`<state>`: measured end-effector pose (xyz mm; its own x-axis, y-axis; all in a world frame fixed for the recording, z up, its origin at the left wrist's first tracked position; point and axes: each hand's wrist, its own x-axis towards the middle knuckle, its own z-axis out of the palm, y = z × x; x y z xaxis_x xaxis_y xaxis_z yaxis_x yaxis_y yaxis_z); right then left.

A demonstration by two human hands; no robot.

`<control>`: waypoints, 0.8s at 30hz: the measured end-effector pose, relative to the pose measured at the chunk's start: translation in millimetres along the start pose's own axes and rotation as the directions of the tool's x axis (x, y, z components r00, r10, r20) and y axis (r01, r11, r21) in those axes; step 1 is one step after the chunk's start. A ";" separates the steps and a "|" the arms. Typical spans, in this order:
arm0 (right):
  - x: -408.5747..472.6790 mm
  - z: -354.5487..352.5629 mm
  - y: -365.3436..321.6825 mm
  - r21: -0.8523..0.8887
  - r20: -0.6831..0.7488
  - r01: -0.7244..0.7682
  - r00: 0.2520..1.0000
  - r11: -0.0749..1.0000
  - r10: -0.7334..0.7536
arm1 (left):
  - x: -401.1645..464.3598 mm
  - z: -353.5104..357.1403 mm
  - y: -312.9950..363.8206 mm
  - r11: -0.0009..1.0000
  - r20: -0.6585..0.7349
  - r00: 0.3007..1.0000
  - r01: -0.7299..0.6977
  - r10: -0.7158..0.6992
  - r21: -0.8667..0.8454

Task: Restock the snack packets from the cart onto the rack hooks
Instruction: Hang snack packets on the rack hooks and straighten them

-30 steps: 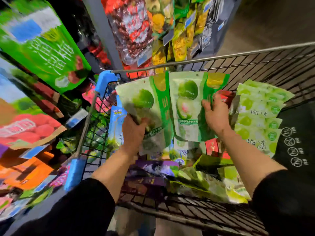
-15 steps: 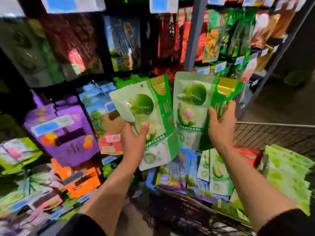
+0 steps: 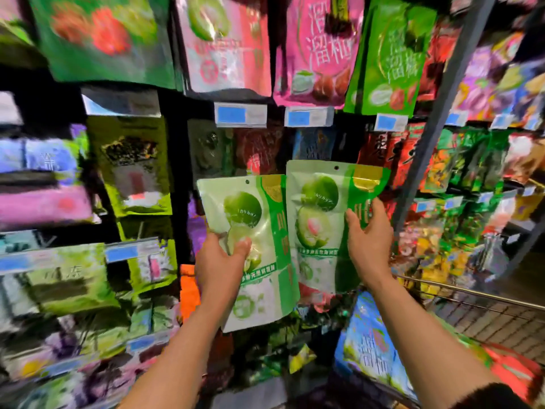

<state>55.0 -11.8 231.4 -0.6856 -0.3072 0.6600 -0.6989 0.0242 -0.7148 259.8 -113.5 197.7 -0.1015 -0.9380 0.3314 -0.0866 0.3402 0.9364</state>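
Observation:
I hold two pale green snack packets with a green plum picture upright in front of the rack. My left hand [image 3: 219, 262] grips the left packet [image 3: 259, 225] at its lower left, thumb across the front. My right hand [image 3: 368, 242] grips the right packet [image 3: 320, 214] at its right edge, a little higher than the other. Each packet has a small hang hole at the top, free of any hook. The cart's wire rim [image 3: 472, 296] shows at the lower right, with more packets [image 3: 368, 346] inside it.
The rack is packed with hanging packets: pink [image 3: 312, 48] and green [image 3: 389, 54] ones above, dark ones behind my packets, yellow-green ones [image 3: 132, 166] to the left. Blue price tags [image 3: 240, 115] line the hook ends. A grey upright post [image 3: 436, 119] stands at the right.
Both packets have been lifted out of the cart and carried up and left to the rack face. My view has swung from the cart to the rack. The grips are unchanged.

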 end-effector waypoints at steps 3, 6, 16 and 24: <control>-3.7 25.6 -27.8 0.024 0.051 0.036 0.998 0.999 -0.038 | 5.8 -30.2 -1.2 1.000 -0.064 0.998 0.023 -0.023 0.001; -0.4 54.4 -54.8 0.032 0.094 0.060 0.994 0.998 -0.063 | 12.5 -58.7 1.2 0.999 -0.144 0.988 0.046 -0.049 -0.023; 10.1 127.3 -106.8 0.072 0.291 -0.064 0.956 0.995 0.041 | 16.9 -114.0 -0.7 0.998 -0.327 0.943 0.055 -0.066 -0.044; 16.4 147.9 -109.7 0.178 0.275 -0.128 0.958 0.976 0.076 | 8.2 -119.6 -1.1 0.999 -0.335 0.941 0.026 -0.039 -0.045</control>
<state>150.5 -160.2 286.4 -0.6541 -0.5542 0.5148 -0.5580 -0.1059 -0.8231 377.5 -129.5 213.2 0.2402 -0.9186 0.3140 -0.0450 0.3125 0.9488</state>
